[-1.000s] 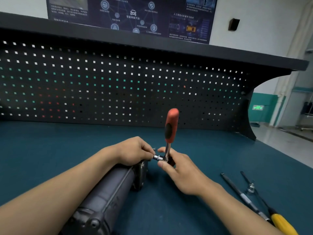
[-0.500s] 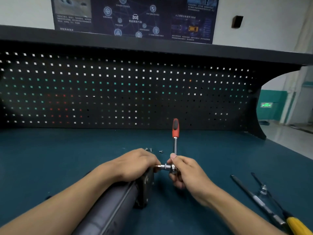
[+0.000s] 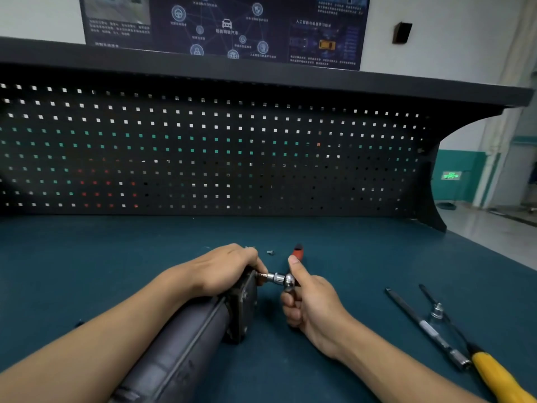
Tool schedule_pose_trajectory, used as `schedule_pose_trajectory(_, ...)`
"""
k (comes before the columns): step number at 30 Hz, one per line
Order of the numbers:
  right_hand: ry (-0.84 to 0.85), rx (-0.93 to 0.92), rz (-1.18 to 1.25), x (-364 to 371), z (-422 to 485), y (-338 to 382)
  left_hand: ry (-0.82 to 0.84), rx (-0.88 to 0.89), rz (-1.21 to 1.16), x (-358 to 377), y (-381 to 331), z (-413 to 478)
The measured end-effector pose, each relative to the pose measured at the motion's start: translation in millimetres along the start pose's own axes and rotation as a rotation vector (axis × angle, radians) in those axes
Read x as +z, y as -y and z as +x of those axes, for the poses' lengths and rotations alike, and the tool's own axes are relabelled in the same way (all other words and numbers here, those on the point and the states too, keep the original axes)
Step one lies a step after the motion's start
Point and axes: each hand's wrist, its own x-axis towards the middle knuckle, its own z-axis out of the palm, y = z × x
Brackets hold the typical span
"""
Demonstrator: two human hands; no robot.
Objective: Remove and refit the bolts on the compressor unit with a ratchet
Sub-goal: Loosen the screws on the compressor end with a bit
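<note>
Centrally in the head view, the dark cylindrical compressor unit [image 3: 186, 344] lies on the teal surface [image 3: 116, 257], running from the lower left towards the middle, and the left hand [image 3: 226, 269] curls over its far end plate [image 3: 244, 301], gripping it. Just beside that plate the right hand [image 3: 308, 301] is wrapped round the ratchet [image 3: 286, 280], thumb raised, with the chrome socket meeting a bolt [image 3: 263, 275] at the plate's top and the red handle tip pointing towards the pegboard [image 3: 203, 155]. A loose bolt [image 3: 270, 252] lies just beyond the hands, while a steel extension bar [image 3: 427, 330] and a yellow-handled tool [image 3: 499, 376] lie well apart to the right.
</note>
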Motion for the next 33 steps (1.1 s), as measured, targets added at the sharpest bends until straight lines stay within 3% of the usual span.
schedule_pose_trajectory(8, 0.015, -0.093, -0.045, -2.5, 0.5, -4.2, 0.0, 0.019, -0.014, 1.3, 0.6, -0.1)
schedule_pose_trajectory(14, -0.014, -0.373, -0.197, -7.9, -1.5, -9.5, -0.003, 0.028, -0.039, 1.6, 2.9, 0.0)
schedule_pose_trajectory(23, 0.081, -0.697, -0.464, -19.0, -2.1, -8.5, -0.012, 0.063, -0.07, 1.6, 4.5, -0.1)
schedule_pose_trajectory(33, 0.023, -1.037, -0.796, -23.4, -4.0, -7.7, -0.065, 0.11, -0.079, 2.1, 11.5, 3.5)
